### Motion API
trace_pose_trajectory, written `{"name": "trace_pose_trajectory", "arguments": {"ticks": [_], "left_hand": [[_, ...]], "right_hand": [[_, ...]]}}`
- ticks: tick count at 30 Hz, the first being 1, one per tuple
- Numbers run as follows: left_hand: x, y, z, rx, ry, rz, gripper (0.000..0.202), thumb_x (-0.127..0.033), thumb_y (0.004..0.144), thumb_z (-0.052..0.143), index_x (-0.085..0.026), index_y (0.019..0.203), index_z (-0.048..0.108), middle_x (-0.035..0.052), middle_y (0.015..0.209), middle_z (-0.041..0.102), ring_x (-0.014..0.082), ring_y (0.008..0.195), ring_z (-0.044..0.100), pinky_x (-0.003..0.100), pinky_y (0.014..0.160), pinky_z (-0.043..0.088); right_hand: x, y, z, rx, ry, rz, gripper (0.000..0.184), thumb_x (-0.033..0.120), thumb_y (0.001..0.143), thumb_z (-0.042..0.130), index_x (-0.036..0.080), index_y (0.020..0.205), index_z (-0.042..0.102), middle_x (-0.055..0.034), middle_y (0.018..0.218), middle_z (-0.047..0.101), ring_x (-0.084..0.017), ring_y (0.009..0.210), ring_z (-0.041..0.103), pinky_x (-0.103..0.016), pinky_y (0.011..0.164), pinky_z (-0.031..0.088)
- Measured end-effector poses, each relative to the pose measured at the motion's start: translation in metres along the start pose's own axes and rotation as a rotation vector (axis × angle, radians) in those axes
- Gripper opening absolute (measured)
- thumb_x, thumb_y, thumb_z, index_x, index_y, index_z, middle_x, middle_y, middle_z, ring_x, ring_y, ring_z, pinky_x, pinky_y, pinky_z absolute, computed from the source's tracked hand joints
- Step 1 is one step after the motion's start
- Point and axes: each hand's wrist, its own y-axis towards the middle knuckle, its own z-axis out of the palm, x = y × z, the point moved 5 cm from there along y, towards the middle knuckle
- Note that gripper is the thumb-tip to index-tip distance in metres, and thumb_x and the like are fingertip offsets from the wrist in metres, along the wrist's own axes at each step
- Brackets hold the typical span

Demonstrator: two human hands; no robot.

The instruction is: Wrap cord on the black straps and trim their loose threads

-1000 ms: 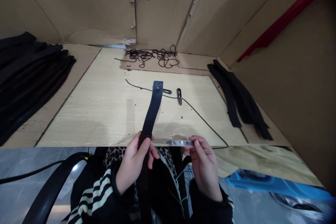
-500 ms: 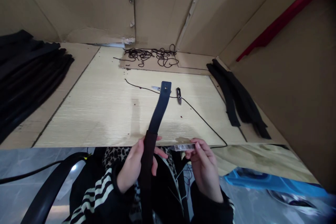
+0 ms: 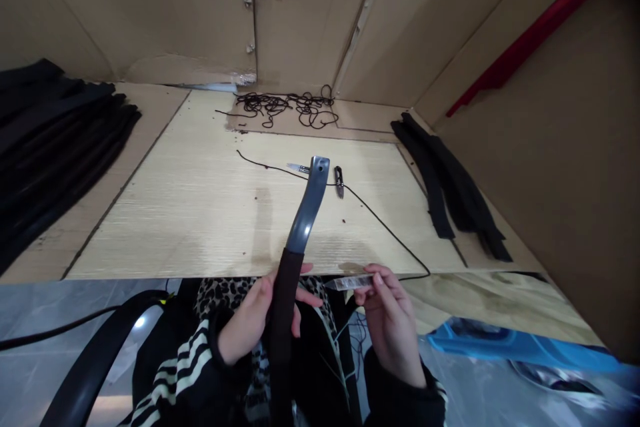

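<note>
My left hand (image 3: pixel 253 313) is wrapped round a long dark strip (image 3: pixel 289 290), its lower part in a brown sleeve and its bare grey upper end curved, with a hole near the tip. The strip rises over the table's front edge. In my right hand (image 3: pixel 393 310), a small clear, flat piece (image 3: pixel 353 281) is pinched between thumb and fingers, pointing left toward the strip. Beyond the strip's tip lie thread snips (image 3: pixel 339 181) and a second pair of snips (image 3: pixel 299 167), partly hidden by the strip. A black cord (image 3: pixel 385 227) runs across the table behind it.
A tangle of dark cord (image 3: pixel 285 105) lies at the back by the cardboard wall (image 3: pixel 300 20). Many dark strips (image 3: pixel 55 127) are piled at the left; several more (image 3: pixel 450 187) lie at the right. A blue plastic object (image 3: pixel 515 347) is below the table on the right.
The strip has turned slightly in my left hand, so its grey end now shows a shiny curved face, and its tip has shifted a little right. My right hand keeps its hold.
</note>
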Motion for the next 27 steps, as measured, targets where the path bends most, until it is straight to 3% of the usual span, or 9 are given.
{"name": "trace_pose_trajectory", "arguments": {"ticks": [3,6,8,10,12,16,23,27], "left_hand": [[0.009,-0.005,0.005,0.117,-0.171,0.005,0.059,-0.056,0.087,0.052,-0.022,0.135,0.049,0.0175,0.107,0.071,0.0125,0.054,0.061,0.022,0.049,0.043],[0.027,-0.014,0.015,0.204,-0.477,-0.083,0.059,-0.060,0.092,0.031,-0.026,0.137,0.048,0.0136,0.094,0.073,0.0075,0.042,0.048,0.022,0.047,0.038],[0.037,-0.019,0.020,0.219,-0.568,-0.135,0.062,-0.060,0.094,0.024,-0.020,0.128,0.056,0.0073,0.071,0.069,0.0044,0.035,0.034,0.020,0.044,0.032],[0.041,-0.022,0.023,0.222,-0.589,-0.156,0.064,-0.060,0.094,0.022,-0.015,0.110,0.064,-0.0015,0.051,0.053,0.0033,0.032,0.022,0.018,0.042,0.027],[0.040,-0.022,0.025,0.225,-0.606,-0.181,0.063,-0.063,0.092,0.023,-0.015,0.089,0.064,-0.0070,0.045,0.038,0.0032,0.032,0.017,0.018,0.041,0.024],[0.034,-0.020,0.025,0.220,-0.600,-0.246,0.061,-0.069,0.088,0.028,-0.017,0.064,0.049,-0.0091,0.042,0.028,0.0028,0.031,0.016,0.018,0.039,0.019],[0.031,-0.021,0.029,0.246,-0.573,-0.295,0.065,-0.072,0.086,0.024,-0.017,0.059,0.045,-0.0089,0.039,0.028,0.0028,0.029,0.016,0.019,0.038,0.016],[0.024,-0.021,0.028,0.229,-0.509,-0.250,0.063,-0.068,0.088,0.028,-0.016,0.059,0.049,-0.0037,0.044,0.039,0.0054,0.033,0.031,0.022,0.043,0.024]], "right_hand": [[-0.001,0.000,0.000,0.002,0.008,0.004,0.022,0.036,0.075,0.075,0.019,0.086,0.067,-0.0007,0.056,0.063,-0.010,0.049,0.055,-0.019,0.050,0.045],[-0.002,-0.001,-0.001,0.006,0.017,0.009,0.022,0.036,0.075,0.075,0.020,0.087,0.067,-0.0007,0.056,0.064,-0.010,0.048,0.054,-0.019,0.050,0.045],[-0.004,-0.002,-0.002,0.022,0.029,0.014,0.022,0.036,0.075,0.075,0.020,0.087,0.068,-0.0006,0.055,0.064,-0.010,0.048,0.054,-0.019,0.051,0.045],[-0.004,-0.003,-0.003,0.041,0.052,0.011,0.021,0.036,0.076,0.074,0.020,0.088,0.068,0.0000,0.055,0.063,-0.010,0.048,0.054,-0.019,0.052,0.045],[-0.003,-0.005,-0.004,0.049,0.066,-0.002,0.020,0.036,0.076,0.075,0.021,0.088,0.068,0.0002,0.056,0.063,-0.010,0.049,0.055,-0.020,0.052,0.045],[0.003,-0.009,-0.003,0.045,0.030,-0.030,0.020,0.035,0.073,0.077,0.021,0.084,0.068,-0.0007,0.058,0.064,-0.012,0.051,0.057,-0.023,0.052,0.047],[0.011,-0.015,0.004,0.105,0.029,-0.065,0.023,0.033,0.067,0.082,0.021,0.080,0.067,0.0003,0.057,0.059,-0.012,0.052,0.053,-0.023,0.050,0.044],[0.014,-0.015,0.008,0.145,0.153,-0.066,0.025,0.034,0.064,0.083,0.021,0.074,0.065,0.0027,0.058,0.049,-0.010,0.052,0.043,-0.022,0.050,0.040]]}}
